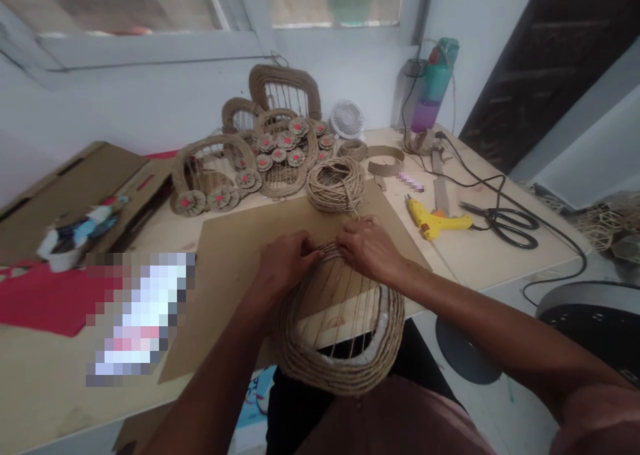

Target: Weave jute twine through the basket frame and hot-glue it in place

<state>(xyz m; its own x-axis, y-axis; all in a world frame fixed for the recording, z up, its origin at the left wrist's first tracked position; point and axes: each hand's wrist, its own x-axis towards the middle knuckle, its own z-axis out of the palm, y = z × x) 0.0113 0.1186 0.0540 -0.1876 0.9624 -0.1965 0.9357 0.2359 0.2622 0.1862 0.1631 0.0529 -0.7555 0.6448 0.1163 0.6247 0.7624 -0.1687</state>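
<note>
A rounded frame wrapped in jute twine (340, 380), strung with strands across its middle, leans over the table's front edge towards my lap. My left hand (287, 258) pinches its far rim from the left. On the same rim, a little to the right, my right hand (370, 247) is closed with its fingers on the twine. From the coil of jute twine (335, 187) just beyond, a strand runs down to my right hand. Under both hands lies a brown cardboard sheet (235, 241). My fingertips are partly hidden.
A yellow glue gun (437, 220) and black scissors (505, 223) lie at right, with a cable (545, 241) trailing over the edge. Twine frames with flowers (287, 149), a small white fan (347, 119) and a bottle (434, 85) stand behind. Cardboard (95, 175) and red material (65, 301) lie left.
</note>
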